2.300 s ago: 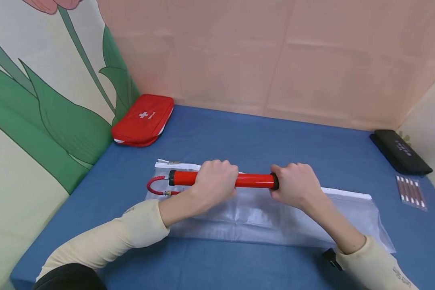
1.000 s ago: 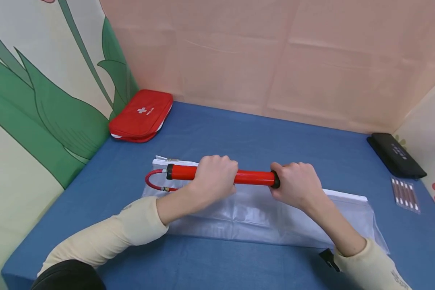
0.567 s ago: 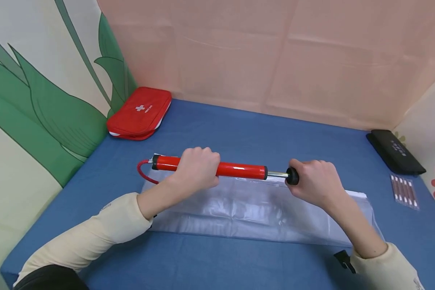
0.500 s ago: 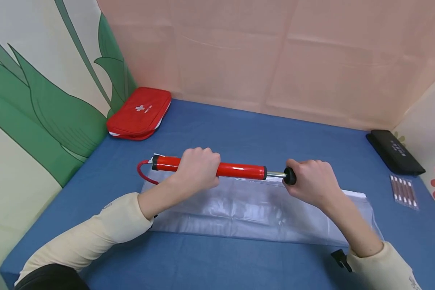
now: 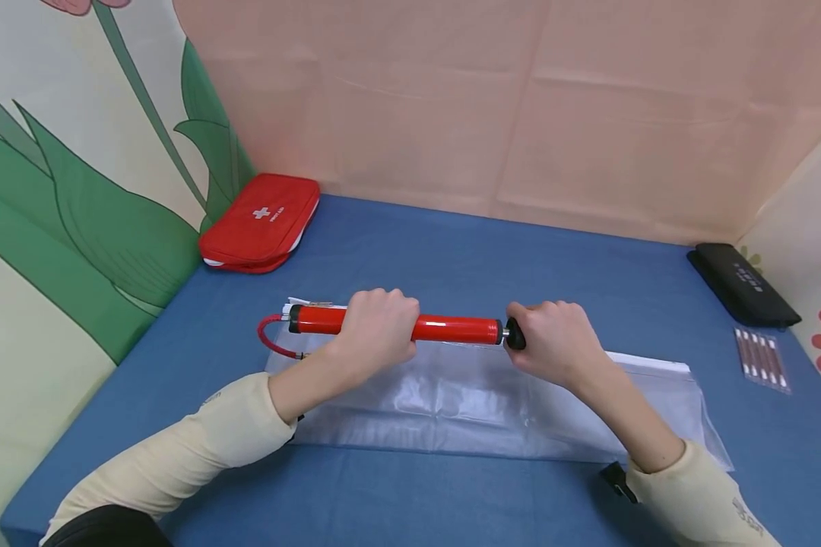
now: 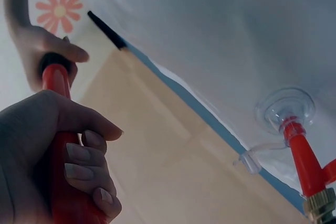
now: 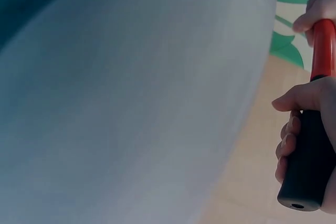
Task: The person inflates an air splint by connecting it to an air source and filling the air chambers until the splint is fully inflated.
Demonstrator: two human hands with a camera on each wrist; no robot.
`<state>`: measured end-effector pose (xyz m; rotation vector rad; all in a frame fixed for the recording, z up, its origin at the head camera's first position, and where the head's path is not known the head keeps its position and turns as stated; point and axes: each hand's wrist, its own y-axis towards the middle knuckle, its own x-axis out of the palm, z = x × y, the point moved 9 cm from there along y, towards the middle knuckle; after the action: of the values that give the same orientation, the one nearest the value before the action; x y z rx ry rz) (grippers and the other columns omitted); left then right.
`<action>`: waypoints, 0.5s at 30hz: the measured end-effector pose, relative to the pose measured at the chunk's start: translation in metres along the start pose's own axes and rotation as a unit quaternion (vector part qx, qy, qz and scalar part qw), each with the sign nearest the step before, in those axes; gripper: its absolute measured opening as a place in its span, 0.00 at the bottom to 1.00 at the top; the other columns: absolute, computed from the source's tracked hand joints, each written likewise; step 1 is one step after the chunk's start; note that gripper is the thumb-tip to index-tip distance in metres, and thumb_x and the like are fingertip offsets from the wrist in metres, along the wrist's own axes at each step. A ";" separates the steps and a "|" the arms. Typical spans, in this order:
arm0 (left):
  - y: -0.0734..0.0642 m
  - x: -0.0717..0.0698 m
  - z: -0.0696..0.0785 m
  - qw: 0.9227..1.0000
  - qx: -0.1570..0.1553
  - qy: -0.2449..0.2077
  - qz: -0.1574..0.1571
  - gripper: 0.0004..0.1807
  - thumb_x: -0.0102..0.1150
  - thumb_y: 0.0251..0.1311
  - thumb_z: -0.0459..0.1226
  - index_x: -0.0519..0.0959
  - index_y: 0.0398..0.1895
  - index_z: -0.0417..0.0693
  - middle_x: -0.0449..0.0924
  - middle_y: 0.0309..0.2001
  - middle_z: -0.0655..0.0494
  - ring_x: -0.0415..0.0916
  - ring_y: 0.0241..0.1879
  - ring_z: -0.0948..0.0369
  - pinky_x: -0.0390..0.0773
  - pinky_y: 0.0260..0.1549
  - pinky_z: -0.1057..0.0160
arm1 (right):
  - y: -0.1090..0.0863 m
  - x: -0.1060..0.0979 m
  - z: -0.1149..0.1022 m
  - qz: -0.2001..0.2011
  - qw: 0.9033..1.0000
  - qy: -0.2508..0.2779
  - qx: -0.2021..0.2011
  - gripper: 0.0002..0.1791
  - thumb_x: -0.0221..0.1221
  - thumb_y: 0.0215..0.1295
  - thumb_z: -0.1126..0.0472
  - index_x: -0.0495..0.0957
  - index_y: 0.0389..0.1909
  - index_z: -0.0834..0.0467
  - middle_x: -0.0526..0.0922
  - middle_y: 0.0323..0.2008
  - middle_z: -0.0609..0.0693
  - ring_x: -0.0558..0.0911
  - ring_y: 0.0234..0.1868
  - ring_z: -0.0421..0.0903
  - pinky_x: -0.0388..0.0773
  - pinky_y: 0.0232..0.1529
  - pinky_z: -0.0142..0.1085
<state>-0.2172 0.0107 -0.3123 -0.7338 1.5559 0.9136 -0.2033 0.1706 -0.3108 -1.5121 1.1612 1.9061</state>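
"Left side first: open or closed?"

"Closed. Holds the red barrel of a hand pump (image 5: 454,329) in the left-hand grip (image 5: 379,327), with fingers and thumb curled round it."

"And on the right?"

"Closed too. Clasps the pump's black handle (image 7: 307,166) in the right-hand grip (image 5: 553,339). Shows just a short bit of metal rod (image 5: 505,334) between handle and barrel."

"Pump where, exactly?"

"Nearly level in the head view, over the zipped far edge of a translucent plastic bag (image 5: 482,410). Reaches crosswise from hand to hand and a little past the left one."

"Any hose?"

"Yes, a red hose (image 5: 265,338), looping out from the barrel's left end and back toward the left forearm. Down in the left wrist view, a brass fitting (image 6: 320,205), then a red nozzle (image 6: 307,166) at a clear round valve (image 6: 283,103) on the bag. Cannot tell how deep. Near the valve, a clear cap (image 6: 249,162) on a thin strap."

"And elsewhere on the blue table (image 5: 479,258)?"

"At the far left, a red first aid pouch (image 5: 260,222) beside the leaf-printed wall. At the far right, a black case (image 5: 744,283), with a clear packet of white-tipped swabs (image 5: 762,359) just in front."
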 end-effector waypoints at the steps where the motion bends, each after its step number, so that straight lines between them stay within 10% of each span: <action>1: 0.000 0.000 0.001 1.000 0.000 -0.001 -0.001 0.14 0.72 0.42 0.43 0.84 0.31 0.46 0.76 0.20 0.55 0.71 0.17 0.60 0.79 0.20 0.61 | 0.001 0.001 -0.001 -0.006 1.000 0.000 0.000 0.10 0.65 0.45 0.64 0.71 0.23 0.56 0.63 0.11 0.42 0.62 0.12 0.41 0.58 0.13 0.33; 15: 0.001 -0.004 0.020 1.000 0.014 0.002 0.014 0.11 0.72 0.42 0.42 0.83 0.28 0.48 0.70 0.16 0.58 0.68 0.15 0.63 0.76 0.17 0.64 | 0.010 0.004 -0.020 -0.017 1.000 -0.004 -0.012 0.11 0.67 0.43 0.63 0.72 0.23 0.55 0.65 0.12 0.42 0.64 0.12 0.40 0.64 0.15 0.34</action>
<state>-0.2074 0.0281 -0.3093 -0.6953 1.5844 0.9090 -0.2013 0.1483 -0.3115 -1.5262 1.1073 1.9085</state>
